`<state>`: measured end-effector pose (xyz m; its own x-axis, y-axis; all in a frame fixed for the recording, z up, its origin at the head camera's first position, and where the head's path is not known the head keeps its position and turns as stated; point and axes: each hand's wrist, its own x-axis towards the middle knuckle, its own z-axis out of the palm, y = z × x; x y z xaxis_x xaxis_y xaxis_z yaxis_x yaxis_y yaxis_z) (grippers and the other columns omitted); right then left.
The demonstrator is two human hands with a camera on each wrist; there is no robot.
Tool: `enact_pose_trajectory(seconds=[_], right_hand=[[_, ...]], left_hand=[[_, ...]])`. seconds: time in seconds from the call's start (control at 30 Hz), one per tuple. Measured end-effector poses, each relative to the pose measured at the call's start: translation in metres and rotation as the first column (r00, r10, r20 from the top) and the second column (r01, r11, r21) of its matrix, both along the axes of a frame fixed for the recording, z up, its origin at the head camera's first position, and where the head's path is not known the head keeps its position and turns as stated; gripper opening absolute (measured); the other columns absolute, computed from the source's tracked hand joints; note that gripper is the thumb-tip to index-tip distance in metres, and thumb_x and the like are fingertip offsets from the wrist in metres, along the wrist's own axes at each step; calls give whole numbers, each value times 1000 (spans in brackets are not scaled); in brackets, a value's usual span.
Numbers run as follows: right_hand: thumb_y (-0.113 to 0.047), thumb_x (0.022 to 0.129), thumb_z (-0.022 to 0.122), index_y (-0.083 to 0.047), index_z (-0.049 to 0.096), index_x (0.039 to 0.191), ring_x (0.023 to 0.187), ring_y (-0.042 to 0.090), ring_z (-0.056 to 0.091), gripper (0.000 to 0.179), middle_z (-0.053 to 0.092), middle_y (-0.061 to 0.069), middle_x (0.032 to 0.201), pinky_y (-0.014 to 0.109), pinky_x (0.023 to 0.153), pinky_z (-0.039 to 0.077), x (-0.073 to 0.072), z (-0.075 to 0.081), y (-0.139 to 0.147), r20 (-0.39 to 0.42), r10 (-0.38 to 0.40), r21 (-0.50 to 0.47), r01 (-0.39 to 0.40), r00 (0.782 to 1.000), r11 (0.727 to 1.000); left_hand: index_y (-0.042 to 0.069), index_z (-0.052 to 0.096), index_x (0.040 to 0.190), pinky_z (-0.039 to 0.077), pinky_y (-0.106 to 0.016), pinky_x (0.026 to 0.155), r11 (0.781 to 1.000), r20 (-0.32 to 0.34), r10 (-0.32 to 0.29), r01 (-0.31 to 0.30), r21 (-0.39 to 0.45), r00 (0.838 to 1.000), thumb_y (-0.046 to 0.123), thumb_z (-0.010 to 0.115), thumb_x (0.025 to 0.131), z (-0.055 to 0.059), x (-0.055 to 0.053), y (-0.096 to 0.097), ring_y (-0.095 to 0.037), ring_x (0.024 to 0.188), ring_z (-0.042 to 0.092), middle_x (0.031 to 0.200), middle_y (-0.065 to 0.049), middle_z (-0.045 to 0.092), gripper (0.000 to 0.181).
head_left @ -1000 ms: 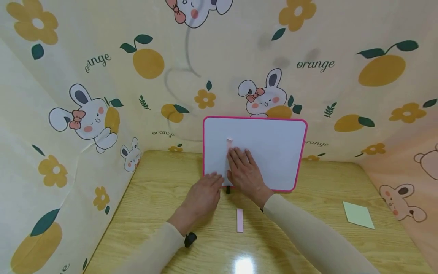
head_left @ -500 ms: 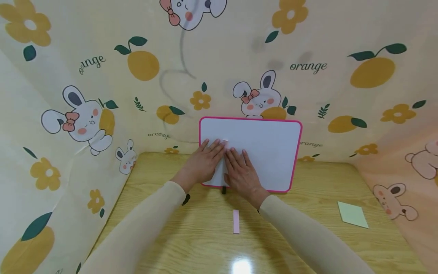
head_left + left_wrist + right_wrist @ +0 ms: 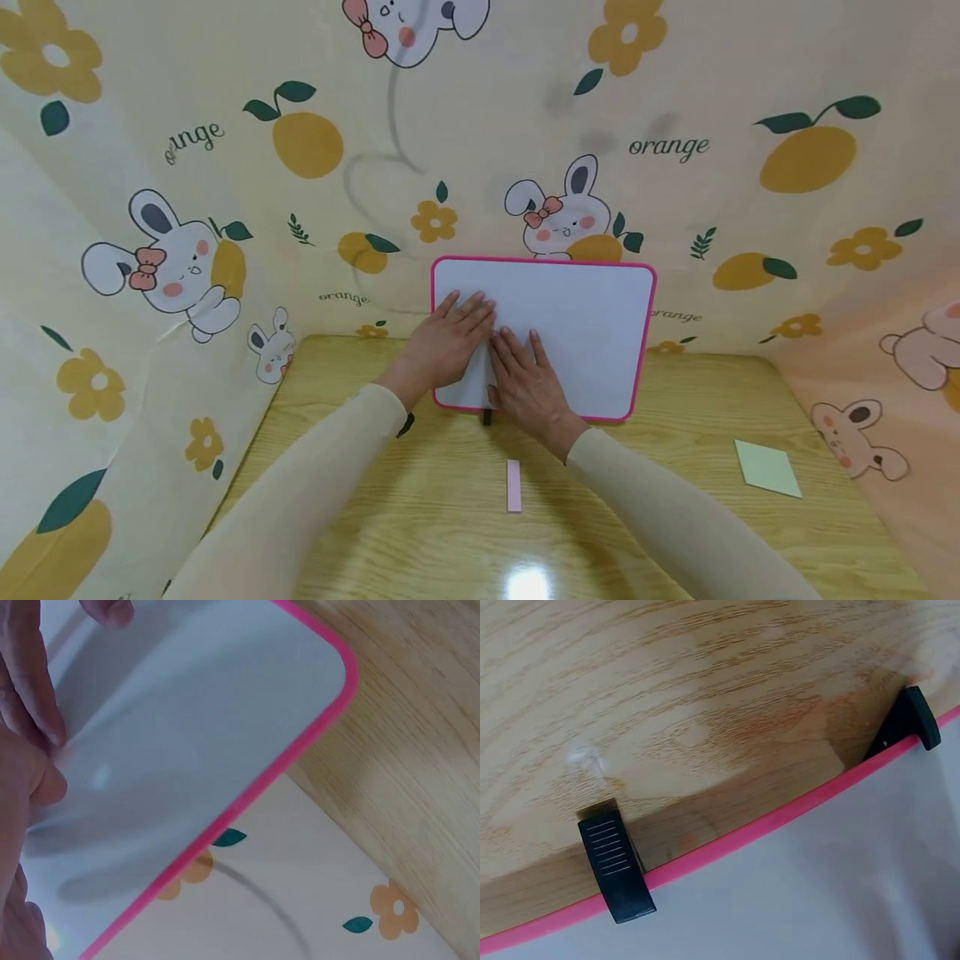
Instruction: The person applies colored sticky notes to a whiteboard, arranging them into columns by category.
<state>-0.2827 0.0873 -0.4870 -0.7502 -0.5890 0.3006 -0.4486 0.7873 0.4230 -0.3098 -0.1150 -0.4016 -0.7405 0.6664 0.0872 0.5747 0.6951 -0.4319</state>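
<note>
A whiteboard (image 3: pixel 577 325) with a pink frame stands tilted against the patterned backdrop. My left hand (image 3: pixel 450 337) lies on its left part, fingers straight and pointing up. Just right of it, my right hand (image 3: pixel 528 379) rests on the board with fingers extended, the two hands nearly touching. The narrow paper strip seen earlier on the board is hidden beneath the hands. In the left wrist view, fingertips (image 3: pixel 56 731) touch the board's surface. The right wrist view shows a black clip (image 3: pixel 616 862) and a second black clip (image 3: pixel 922 720) at the board's pink edge.
A pink paper strip (image 3: pixel 513 486) lies on the wooden table (image 3: pixel 420 517) in front of the board. Farther right is a pale green square paper (image 3: pixel 768 468). A backdrop (image 3: pixel 300 225) printed with rabbits and oranges encloses the back and sides.
My left hand has moved up from the board's lower left corner onto its face, covering the strip there. My right hand stays nearly in place. The head view has shifted slightly.
</note>
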Motion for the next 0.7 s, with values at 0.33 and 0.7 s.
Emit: enact_pose_trajectory(seconds=[0.33,0.7], right_hand=[[-48,108,50,-4,25,167,165,26,13,78,20,9,176,58,134,10,0,5,-3,-8,11,-38,-12,1000,999],[-49,107,50,-5,35,164,164,27,20,74,29,9,174,60,132,16,-1,0,2,-33,28,7,-28,999,1000]], left_hand=[[12,27,168,7,-48,135,1000,5,-31,31,6,1000,29,44,112,1,-1,-3,-24,165,10,176,-3,21,61],[12,28,168,9,-48,136,998,-18,-49,49,-26,999,28,43,111,-1,-4,-20,-25,165,13,176,-2,23,61]])
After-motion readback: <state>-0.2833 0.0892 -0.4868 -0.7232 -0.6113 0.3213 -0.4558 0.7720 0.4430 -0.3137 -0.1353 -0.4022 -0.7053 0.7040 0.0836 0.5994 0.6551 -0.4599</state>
